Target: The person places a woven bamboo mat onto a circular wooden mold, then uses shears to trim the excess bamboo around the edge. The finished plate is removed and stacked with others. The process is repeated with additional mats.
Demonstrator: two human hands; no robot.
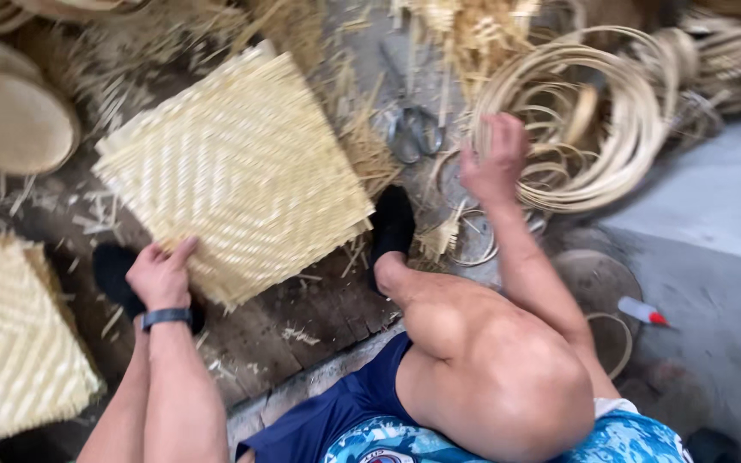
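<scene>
A single head-worn camera looks steeply down, close in, over the person's bent knees onto the workshop floor [713,291].

At ten o'clock from our left hand [159,276] we see the woven mat [237,171], pale straw-yellow, its strips forming nested diamond and chevron bands. A second mat [10,343] at nine o'clock shows the same cream herringbone. Our wristband [167,318] is black, as are both shoes [392,225]. Around our right hand [495,163], at three o'clock, the coiled hoops [611,129] are light tan. The scissors [415,129] are grey steel. Our shorts [370,420] are navy with a turquoise-and-white swirl. The small bottle [642,310] is white, capped red.
</scene>
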